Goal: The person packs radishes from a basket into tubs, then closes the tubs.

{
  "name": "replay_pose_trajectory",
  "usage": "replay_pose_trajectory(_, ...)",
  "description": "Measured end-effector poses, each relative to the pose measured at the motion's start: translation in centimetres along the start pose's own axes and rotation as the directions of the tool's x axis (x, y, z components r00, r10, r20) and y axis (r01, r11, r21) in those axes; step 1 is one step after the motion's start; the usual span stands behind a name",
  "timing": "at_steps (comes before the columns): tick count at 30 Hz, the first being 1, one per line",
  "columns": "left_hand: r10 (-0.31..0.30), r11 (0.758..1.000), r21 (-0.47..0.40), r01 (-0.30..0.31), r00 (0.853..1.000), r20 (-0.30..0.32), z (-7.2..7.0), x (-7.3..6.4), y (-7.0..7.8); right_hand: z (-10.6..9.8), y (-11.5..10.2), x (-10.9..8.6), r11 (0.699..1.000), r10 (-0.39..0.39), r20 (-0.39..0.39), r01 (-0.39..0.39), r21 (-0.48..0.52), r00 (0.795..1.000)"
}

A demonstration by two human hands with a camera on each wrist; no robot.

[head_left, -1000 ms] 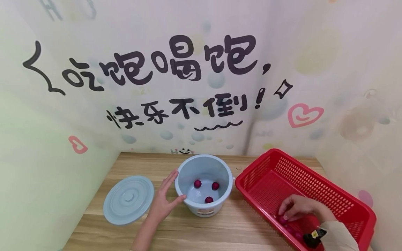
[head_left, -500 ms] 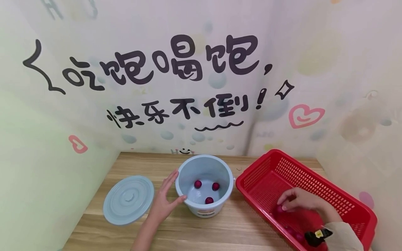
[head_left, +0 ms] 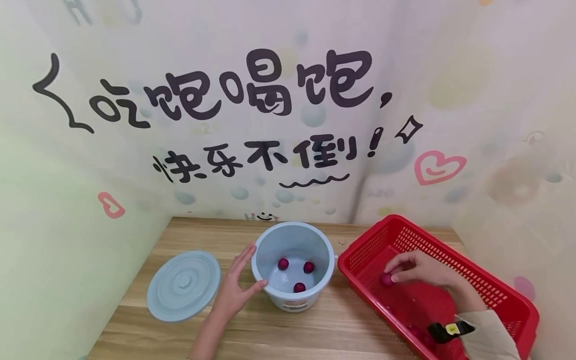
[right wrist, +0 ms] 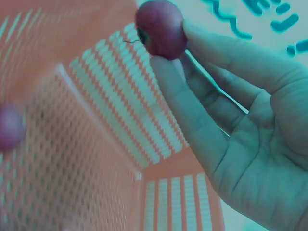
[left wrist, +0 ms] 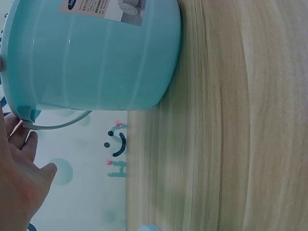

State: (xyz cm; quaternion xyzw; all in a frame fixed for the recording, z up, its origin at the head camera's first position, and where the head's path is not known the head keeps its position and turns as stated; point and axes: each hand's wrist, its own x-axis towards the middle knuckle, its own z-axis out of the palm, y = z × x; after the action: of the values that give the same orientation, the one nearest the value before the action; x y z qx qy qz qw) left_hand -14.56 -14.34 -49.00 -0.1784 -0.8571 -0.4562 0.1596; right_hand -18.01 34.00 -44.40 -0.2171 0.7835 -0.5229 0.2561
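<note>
Right grip point(head_left: 422, 268) pinches 1 round red item point(head_left: 386, 280), so squeeze lightly and clear the basket point(head_left: 407, 237) wall below; straight-fingered left grip point(head_left: 234, 289) should brace the adjacent bucket point(head_left: 271, 250).

Cherry radishes point(head_left: 283, 263) purplish red. Bucket point(head_left: 292, 240) and lid point(head_left: 184, 286) pale blue. Slotted basket point(head_left: 381, 256) bright red. Tabletop point(head_left: 333, 320) tan, wood-grained. Wall point(head_left: 252, 25) whitish, black lettering point(head_left: 265, 144), pink hearts point(head_left: 435, 172).
</note>
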Motion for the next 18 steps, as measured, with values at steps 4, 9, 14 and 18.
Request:
replay_pose_trajectory(4, 0.007, 1.0, -0.001, -0.007, 1.0, -0.004, 0.0, 0.0, -0.1, 1.2, -1.6, 1.3, 1.0, -0.015, -0.051, 0.014, -0.017, 0.999)
replay_pose_trajectory(9, 0.008, 1.0, 0.003, -0.008, 1.0, -0.005, -0.1, 0.0, 0.0, 2.5, -3.2, 3.2, 0.997, -0.064, -0.088, 0.061, -0.043, 0.994)
replay_pose_trajectory(14, -0.012, 1.0, 0.011, 0.012, 1.0, -0.002, -0.1, 0.0, 0.1, 3.9, -4.7, 5.0, 0.995, -0.082, -0.112, 0.075, -0.068, 0.99)
replay_pose_trajectory(18, -0.02, 1.0, 0.011, 0.02, 1.0, 0.001, -0.1, -0.1, 0.2, 4.8, -5.5, 6.3, 0.993, -0.111, -0.098, 0.106, -0.052, 0.989)
